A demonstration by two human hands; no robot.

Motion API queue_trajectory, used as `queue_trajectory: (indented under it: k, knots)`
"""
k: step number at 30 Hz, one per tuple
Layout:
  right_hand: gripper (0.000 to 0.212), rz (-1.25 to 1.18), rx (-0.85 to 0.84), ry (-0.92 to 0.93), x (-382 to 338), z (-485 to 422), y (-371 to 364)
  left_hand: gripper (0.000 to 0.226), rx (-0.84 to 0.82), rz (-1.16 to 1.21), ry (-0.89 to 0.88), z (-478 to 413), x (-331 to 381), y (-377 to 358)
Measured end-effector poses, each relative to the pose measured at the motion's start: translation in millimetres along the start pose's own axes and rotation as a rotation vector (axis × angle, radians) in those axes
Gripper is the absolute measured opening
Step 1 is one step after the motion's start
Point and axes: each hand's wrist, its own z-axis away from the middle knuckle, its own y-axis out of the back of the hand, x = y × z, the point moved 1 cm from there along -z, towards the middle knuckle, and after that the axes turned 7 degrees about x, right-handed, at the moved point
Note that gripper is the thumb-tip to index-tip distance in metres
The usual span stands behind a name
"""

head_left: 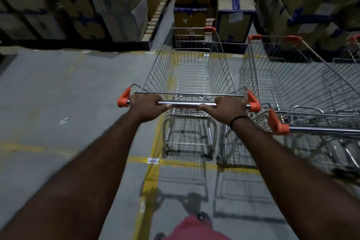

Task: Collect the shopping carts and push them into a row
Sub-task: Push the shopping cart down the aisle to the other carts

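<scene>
We've got both hands wrapped round the handle bar [187, 104] of 1 empty cart [190, 68], left hand [146, 106] and right hand [228, 108] spread wide to steer it straight, lining it up just beside the parked cart [292, 82] on our right

Both hands grip the steel handle [187, 104] of an empty wire cart [188, 72]; the left hand [147, 107] wraps the bar near its left orange end cap [123, 98]; the right hand [228, 109] wraps it near the right cap [253, 101], a black band [238, 120] on that wrist; a second cart [296, 82] stands just beside on the right; yellow floor lines [153, 169] run under the carts; stacked boxes [93, 4] on pallets line the far side.
</scene>
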Motion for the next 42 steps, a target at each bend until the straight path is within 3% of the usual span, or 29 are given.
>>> queue_trajectory:
  k: [4,18,27,42]
  knots:
    - [0.080,0.013,-0.001,-0.012,3,10,-3,0.054,-0.022,-0.010,0.009,10,1,-2]
    - [0.074,0.009,0.009,-0.001,-9,40,-1,0.045,0.015,0.004,-0.029,38,-6,-5]
    - [0.077,0.025,0.029,-0.002,-9,56,-6,0.056,0.034,0.002,-0.024,58,-6,-8]
    - [0.073,0.012,0.005,-0.026,-13,71,-4,0.048,0.013,0.056,-0.023,81,-3,-3]
